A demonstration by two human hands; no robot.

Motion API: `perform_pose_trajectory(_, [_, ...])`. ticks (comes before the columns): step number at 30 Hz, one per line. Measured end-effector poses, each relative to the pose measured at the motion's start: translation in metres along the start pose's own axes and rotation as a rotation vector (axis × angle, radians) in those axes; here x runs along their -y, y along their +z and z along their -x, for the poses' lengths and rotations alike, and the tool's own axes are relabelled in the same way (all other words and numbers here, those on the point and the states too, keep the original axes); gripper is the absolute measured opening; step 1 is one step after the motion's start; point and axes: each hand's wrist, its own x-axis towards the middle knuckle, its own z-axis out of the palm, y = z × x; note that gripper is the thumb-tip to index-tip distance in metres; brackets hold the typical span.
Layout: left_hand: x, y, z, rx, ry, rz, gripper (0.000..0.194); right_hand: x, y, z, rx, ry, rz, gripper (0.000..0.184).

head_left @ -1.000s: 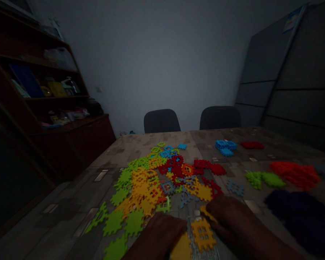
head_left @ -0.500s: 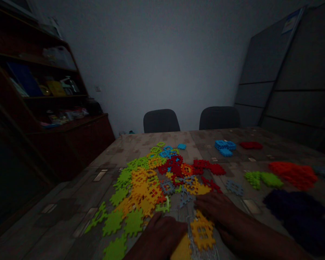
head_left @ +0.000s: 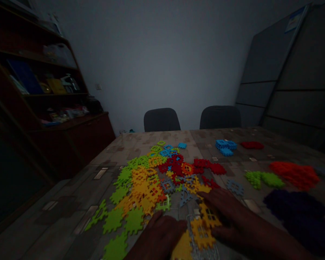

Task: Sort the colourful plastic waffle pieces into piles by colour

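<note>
A heap of flat toothed plastic tiles (head_left: 162,177) in green, yellow, red, blue and grey lies on the patterned table (head_left: 70,216). My left hand (head_left: 158,240) rests at the near edge, fingers curled, touching a yellow tile (head_left: 182,249). My right hand (head_left: 227,216) lies flat with its fingers stretched over the tiles, and its fingertips touch a yellow windowed tile (head_left: 206,213). Another yellow windowed tile (head_left: 202,233) lies on a grey tile between the hands. The room is very dim.
Sorted piles sit to the right: blue (head_left: 226,146), red (head_left: 251,145), green (head_left: 262,178), orange (head_left: 295,173) and dark purple (head_left: 298,209). Two dark chairs (head_left: 162,120) stand at the far side. A wooden shelf unit (head_left: 43,101) fills the left wall.
My right hand has slid forward and left over the tiles, and a second yellow windowed tile now lies under its fingertips. My left hand has barely moved.
</note>
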Motion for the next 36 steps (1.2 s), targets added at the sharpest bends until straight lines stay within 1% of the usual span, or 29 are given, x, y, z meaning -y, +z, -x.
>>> perform_pose_trajectory(3, [0.002,0.003,0.002,-0.035,0.012,-0.025,0.063,0.006,0.006,0.004,0.011,-0.032,-0.011,0.092])
perform_pose_trajectory(7, [0.001,0.004,0.003,-0.067,0.002,-0.055,0.068,0.016,0.013,0.003,0.023,-0.105,-0.005,0.091])
perform_pose_trajectory(12, [-0.001,0.0,0.004,-0.023,-0.026,-0.053,0.06,0.022,0.014,-0.001,0.005,-0.152,0.041,0.093])
perform_pose_trajectory(15, [-0.001,0.0,0.004,-0.016,-0.032,-0.062,0.066,0.016,0.012,-0.002,-0.018,-0.117,0.025,0.082])
perform_pose_trajectory(17, [-0.001,0.001,0.003,-0.034,-0.033,-0.077,0.065,0.011,0.01,-0.001,-0.041,-0.072,0.02,0.074])
perform_pose_trajectory(18, [-0.001,0.001,0.003,-0.045,-0.031,-0.087,0.064,0.01,0.009,-0.001,-0.046,-0.049,0.022,0.073])
perform_pose_trajectory(21, [-0.002,0.002,0.001,-0.086,-0.01,-0.112,0.064,0.008,0.01,0.0,0.003,-0.024,0.026,0.085])
perform_pose_trajectory(23, [-0.003,0.003,0.0,-0.101,0.0,-0.119,0.064,0.009,0.013,0.0,0.055,-0.052,0.013,0.095])
perform_pose_trajectory(25, [-0.003,0.003,0.0,-0.091,-0.01,-0.124,0.059,0.01,0.018,0.001,0.089,-0.094,0.0,0.1])
perform_pose_trajectory(28, [-0.001,0.005,0.003,-0.062,-0.016,-0.123,0.055,0.01,0.024,0.001,0.083,-0.136,-0.01,0.098])
perform_pose_trajectory(30, [-0.001,0.005,0.003,-0.085,-0.007,-0.13,0.056,0.011,0.025,0.0,0.074,-0.145,-0.017,0.094])
perform_pose_trajectory(32, [-0.002,0.003,0.003,-0.105,-0.002,-0.137,0.055,0.013,0.024,-0.001,0.1,-0.124,-0.025,0.091])
perform_pose_trajectory(34, [-0.005,-0.001,0.002,-0.113,0.001,-0.135,0.056,0.012,0.021,-0.002,0.138,-0.086,-0.044,0.092])
perform_pose_trajectory(36, [-0.008,-0.004,0.0,-0.115,0.006,-0.137,0.057,0.008,0.016,-0.004,0.117,-0.046,-0.066,0.09])
